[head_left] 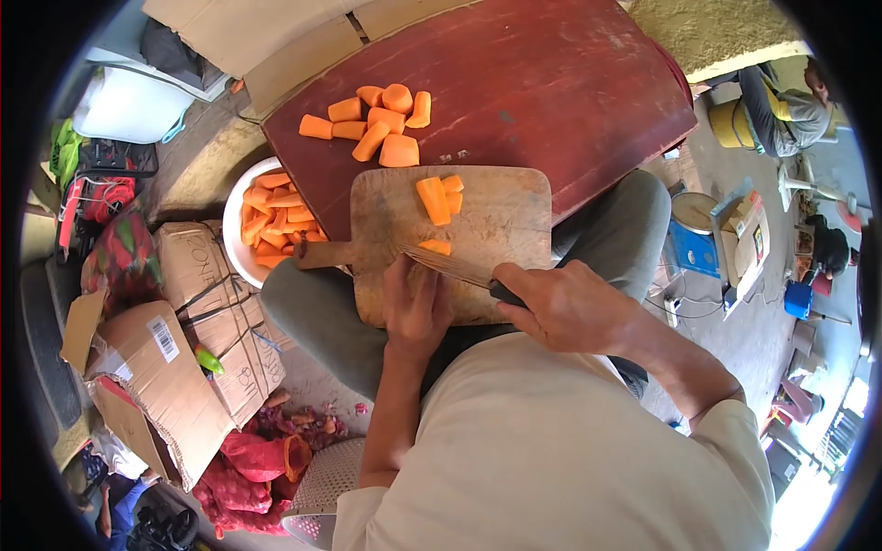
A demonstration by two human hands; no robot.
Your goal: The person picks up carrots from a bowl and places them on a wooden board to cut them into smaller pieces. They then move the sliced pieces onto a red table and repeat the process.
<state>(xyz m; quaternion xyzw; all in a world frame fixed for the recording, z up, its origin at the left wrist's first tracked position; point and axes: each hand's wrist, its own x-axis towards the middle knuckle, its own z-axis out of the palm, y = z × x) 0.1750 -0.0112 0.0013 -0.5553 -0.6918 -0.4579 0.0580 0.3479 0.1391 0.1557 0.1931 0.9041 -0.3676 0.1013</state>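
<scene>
the right hand [574,308] has its fingers closed round the dark handle of a long, narrow knife with a streaked brown-grey blade [450,266]. the blade slants across to the fingers of the left hand [418,308], which are bent together at the near left part of a worn, round-cornered wooden board [501,220]; whether they grip anything cannot be told. just beyond the blade lies a small orange carrot wedge [435,247], and farther from the fingers are smooth, blocky orange carrot pieces [434,200]. past the board, stubby peeled carrot chunks [386,119] sit on a scuffed, glossy dark-red tabletop [551,83]. left of the left fingers, a round white bowl [235,217] holds cut carrot sticks [280,216].
</scene>
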